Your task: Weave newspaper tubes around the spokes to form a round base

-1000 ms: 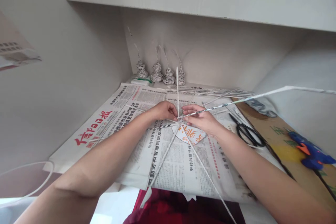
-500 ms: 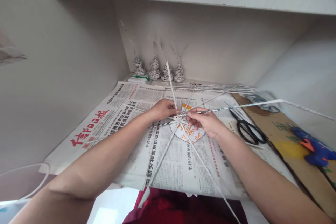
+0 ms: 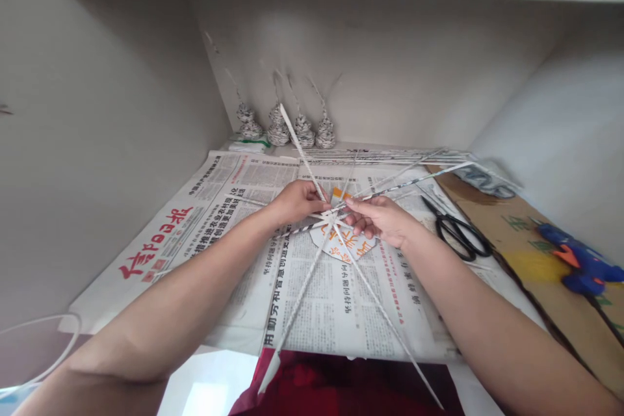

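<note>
Left hand (image 3: 295, 203) and right hand (image 3: 383, 218), fingers pinching crossed paper strips (image 3: 332, 216) over newspaper (image 3: 322, 312) mid-sheet. Forearms (image 3: 209, 270) slant inward from the near edge of the counter (image 3: 287, 151). Four woven gourds (image 3: 303, 133) along its far edge; pale walls (image 3: 390, 78) enclose all.

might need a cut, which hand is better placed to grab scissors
Probably the right hand: the scissors lie nearer, on its own side. The left hand is farther away; both are at the strips.
</note>
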Demonstrator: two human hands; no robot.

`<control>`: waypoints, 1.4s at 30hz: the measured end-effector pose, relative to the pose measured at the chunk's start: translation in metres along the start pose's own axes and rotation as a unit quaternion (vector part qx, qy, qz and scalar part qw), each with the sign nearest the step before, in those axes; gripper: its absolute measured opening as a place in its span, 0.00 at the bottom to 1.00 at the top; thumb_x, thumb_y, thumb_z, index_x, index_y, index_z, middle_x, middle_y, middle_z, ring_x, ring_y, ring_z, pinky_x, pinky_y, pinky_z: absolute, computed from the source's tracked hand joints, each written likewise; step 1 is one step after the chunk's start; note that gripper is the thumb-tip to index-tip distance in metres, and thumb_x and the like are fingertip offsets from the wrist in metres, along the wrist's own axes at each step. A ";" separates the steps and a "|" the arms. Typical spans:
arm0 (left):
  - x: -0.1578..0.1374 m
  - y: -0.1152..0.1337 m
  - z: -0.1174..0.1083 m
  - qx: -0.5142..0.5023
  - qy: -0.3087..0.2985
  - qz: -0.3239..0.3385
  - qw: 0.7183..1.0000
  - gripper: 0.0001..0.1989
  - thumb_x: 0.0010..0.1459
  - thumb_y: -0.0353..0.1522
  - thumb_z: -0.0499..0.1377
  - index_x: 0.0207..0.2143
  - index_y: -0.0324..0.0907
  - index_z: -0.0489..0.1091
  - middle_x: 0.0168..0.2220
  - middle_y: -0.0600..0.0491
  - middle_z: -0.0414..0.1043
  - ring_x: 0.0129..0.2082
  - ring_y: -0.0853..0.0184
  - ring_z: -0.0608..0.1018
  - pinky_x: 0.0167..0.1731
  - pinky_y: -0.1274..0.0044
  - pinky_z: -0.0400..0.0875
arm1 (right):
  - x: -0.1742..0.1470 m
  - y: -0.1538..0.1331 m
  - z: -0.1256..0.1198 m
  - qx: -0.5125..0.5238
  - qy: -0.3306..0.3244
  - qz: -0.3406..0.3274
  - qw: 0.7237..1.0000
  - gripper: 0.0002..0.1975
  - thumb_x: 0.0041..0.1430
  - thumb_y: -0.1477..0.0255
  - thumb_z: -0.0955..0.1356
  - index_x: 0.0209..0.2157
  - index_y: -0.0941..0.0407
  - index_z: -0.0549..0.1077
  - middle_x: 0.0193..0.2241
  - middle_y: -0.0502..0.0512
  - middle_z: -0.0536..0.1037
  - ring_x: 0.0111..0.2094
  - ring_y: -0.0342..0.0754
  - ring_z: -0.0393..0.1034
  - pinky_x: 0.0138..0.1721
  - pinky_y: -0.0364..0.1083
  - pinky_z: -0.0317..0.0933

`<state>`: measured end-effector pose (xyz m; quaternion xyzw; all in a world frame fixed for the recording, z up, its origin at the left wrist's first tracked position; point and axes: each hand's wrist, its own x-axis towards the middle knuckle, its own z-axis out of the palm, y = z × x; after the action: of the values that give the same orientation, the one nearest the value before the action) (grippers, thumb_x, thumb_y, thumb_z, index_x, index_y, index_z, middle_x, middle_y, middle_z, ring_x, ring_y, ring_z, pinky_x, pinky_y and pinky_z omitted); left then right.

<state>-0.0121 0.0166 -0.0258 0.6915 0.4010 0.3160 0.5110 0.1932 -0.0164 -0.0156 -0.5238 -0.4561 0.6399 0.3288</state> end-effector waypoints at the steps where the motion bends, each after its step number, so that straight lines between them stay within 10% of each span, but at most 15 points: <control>1: 0.000 0.001 0.000 0.001 0.004 -0.001 1.000 0.13 0.43 0.36 0.65 0.29 0.36 0.71 0.24 0.53 0.74 0.25 0.69 0.74 0.28 0.78 0.67 | -0.001 0.000 0.000 -0.010 -0.011 0.005 1.000 0.14 0.51 0.63 0.72 0.30 0.62 0.74 0.21 0.54 0.76 0.16 0.39 0.67 0.10 0.34 0.54; 16: -0.002 0.007 -0.004 0.000 0.091 0.007 0.996 0.13 0.43 0.36 0.66 0.29 0.36 0.71 0.25 0.52 0.73 0.25 0.69 0.73 0.28 0.78 0.67 | -0.025 0.003 0.009 -0.169 -0.060 0.004 0.984 0.21 0.54 0.52 0.67 0.27 0.59 0.71 0.20 0.53 0.73 0.14 0.41 0.67 0.07 0.37 0.51; 23: -0.003 0.014 -0.004 -0.082 0.152 -0.009 0.985 0.16 0.39 0.36 0.69 0.28 0.37 0.70 0.24 0.54 0.73 0.25 0.70 0.74 0.27 0.79 0.66 | -0.023 0.016 0.032 0.040 -0.043 -0.021 0.998 0.16 0.55 0.58 0.68 0.38 0.55 0.71 0.31 0.53 0.75 0.21 0.39 0.69 0.15 0.37 0.60; 29: -0.005 0.020 0.000 -0.179 0.147 -0.034 0.972 0.16 0.40 0.36 0.69 0.29 0.37 0.69 0.23 0.56 0.72 0.23 0.72 0.73 0.28 0.79 0.68 | -0.021 0.018 0.037 0.180 -0.040 -0.025 0.983 0.14 0.53 0.60 0.69 0.38 0.53 0.72 0.31 0.50 0.75 0.16 0.35 0.58 0.11 0.36 0.44; 35: -0.005 0.020 0.005 -0.200 0.116 -0.045 0.972 0.18 0.38 0.36 0.70 0.30 0.37 0.69 0.25 0.55 0.74 0.26 0.70 0.75 0.32 0.76 0.70 | -0.007 0.026 0.046 0.164 0.045 -0.142 0.975 0.13 0.46 0.63 0.74 0.32 0.57 0.75 0.29 0.52 0.76 0.28 0.41 0.70 0.26 0.39 0.63; 42: -0.008 0.022 -0.001 -0.166 0.076 -0.032 0.983 0.18 0.36 0.33 0.71 0.30 0.35 0.72 0.28 0.52 0.76 0.29 0.69 0.76 0.36 0.75 0.69 | 0.003 0.022 0.043 0.233 0.028 -0.117 0.965 0.12 0.44 0.69 0.75 0.30 0.58 0.73 0.25 0.51 0.76 0.24 0.43 0.71 0.25 0.42 0.67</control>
<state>-0.0116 0.0062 -0.0050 0.5581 0.4028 0.4133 0.5962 0.1525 -0.0322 -0.0359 -0.3932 -0.3432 0.6708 0.5270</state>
